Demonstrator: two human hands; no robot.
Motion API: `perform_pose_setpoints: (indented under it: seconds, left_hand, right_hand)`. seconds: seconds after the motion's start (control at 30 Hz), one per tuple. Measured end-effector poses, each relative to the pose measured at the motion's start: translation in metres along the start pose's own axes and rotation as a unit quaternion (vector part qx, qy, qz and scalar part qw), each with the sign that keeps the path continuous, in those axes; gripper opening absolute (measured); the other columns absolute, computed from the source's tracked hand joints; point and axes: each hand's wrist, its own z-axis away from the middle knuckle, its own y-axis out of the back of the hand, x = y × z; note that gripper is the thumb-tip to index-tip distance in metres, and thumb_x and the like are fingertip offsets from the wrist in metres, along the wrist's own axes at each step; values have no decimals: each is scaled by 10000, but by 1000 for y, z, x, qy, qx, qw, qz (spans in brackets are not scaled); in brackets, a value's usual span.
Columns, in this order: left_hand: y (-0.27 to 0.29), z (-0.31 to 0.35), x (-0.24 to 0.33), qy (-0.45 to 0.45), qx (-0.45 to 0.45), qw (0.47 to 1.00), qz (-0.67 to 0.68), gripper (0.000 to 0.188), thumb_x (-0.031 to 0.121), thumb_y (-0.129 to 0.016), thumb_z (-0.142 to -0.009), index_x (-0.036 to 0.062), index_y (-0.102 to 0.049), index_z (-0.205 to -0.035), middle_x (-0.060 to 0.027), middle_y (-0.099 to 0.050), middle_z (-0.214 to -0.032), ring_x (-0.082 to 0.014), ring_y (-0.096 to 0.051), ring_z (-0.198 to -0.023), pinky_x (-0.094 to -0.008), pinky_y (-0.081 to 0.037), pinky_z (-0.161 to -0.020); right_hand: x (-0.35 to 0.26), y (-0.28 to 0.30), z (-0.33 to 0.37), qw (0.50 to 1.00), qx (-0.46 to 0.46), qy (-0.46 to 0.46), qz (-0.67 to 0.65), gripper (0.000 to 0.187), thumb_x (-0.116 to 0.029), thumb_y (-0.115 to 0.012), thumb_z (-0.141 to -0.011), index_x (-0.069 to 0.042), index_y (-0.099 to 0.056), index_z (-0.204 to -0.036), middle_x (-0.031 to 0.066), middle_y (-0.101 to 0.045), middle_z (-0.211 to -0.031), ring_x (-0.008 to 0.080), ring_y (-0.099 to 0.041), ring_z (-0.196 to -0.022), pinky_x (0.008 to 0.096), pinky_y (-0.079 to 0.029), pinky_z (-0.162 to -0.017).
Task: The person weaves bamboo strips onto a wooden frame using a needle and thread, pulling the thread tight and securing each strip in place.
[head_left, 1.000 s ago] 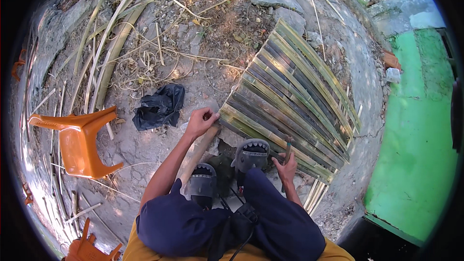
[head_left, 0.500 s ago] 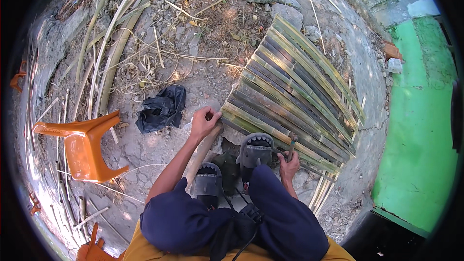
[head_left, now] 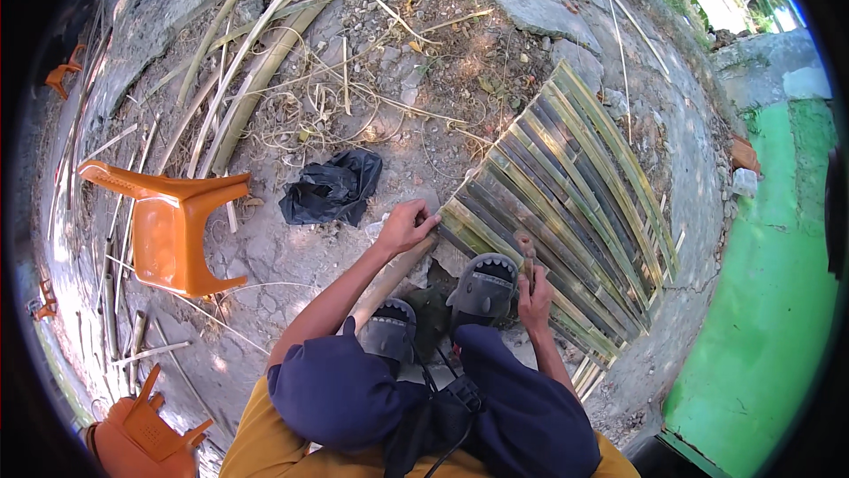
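Observation:
A fan-shaped panel of split bamboo slats (head_left: pixel 566 199) lies before me, its left end across a pale round bamboo pole (head_left: pixel 395 277). My left hand (head_left: pixel 409 227) is closed at the near left corner of the panel, thumb and forefinger pressed together at a slat's end. Whatever they pinch is too small to make out. In my right hand (head_left: pixel 535 303) is a hammer (head_left: pixel 525 244), gripped by its handle, head up over the nearest slats. My feet, in grey slippers (head_left: pixel 485 288), are close to the panel's near edge.
A black plastic bag (head_left: pixel 332 188) lies beyond my left hand. An orange plastic chair (head_left: pixel 168 235) is tipped over at left; another orange chair (head_left: pixel 146 434) is at lower left. Long bamboo strips (head_left: pixel 256 80) lie at far left. A green wall (head_left: pixel 752 301) bounds the right.
The hammer has risen and moved left, nearer my left hand. My left hand stays at the panel's corner. The whole view has shifted, so the ground and panel appear lower and further right.

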Motion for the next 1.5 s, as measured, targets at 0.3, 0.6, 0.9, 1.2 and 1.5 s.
perform_pose_setpoints:
  seconds: [0.3,0.6,0.9,1.2,1.5]
  left_hand:
    - [3,-9,-4,-11,-58,998,23,360,297,-729,-972,-6,-594,-832,-140,-584,-705,-266,-570,-640,-410,-466,-633]
    - [11,-13,-13,-104,-120,987,5,412,327,-590,-1057,-25,-562,-843,-217,-552,-763,-426,-586,-763,-491,-452,-711]
    - [14,-16,-14,-92,-157,983,12,411,326,-572,-1063,-22,-566,-844,-225,-549,-771,-435,-595,-789,-501,-447,-742]
    - [13,-18,-14,-76,-177,981,-10,402,348,-529,-1085,-1,-604,-901,-200,-598,-859,-414,-605,-889,-490,-448,-848]
    - [7,-12,-19,-104,-135,985,-23,382,341,-531,-1084,15,-649,-924,-171,-635,-888,-377,-629,-905,-477,-458,-888]
  right_hand:
    - [-45,-24,-77,927,-244,278,67,266,-263,-694,-1002,-65,-600,-1152,195,-721,-943,431,-711,-847,518,-562,-685]
    - [-41,-17,-103,862,-333,352,147,280,-246,-715,-949,-80,-600,-1142,169,-735,-937,427,-716,-788,523,-575,-667]
    - [-37,-35,-110,865,-323,355,144,245,-206,-728,-908,-76,-590,-1062,159,-716,-870,418,-710,-730,524,-563,-599]
    - [-28,-33,-116,870,-290,384,106,180,-169,-700,-905,-67,-603,-1017,142,-700,-804,380,-706,-662,488,-574,-587]
    - [-36,-36,-111,890,-261,334,165,154,-215,-673,-938,-67,-634,-955,126,-711,-811,351,-716,-667,472,-556,-577]
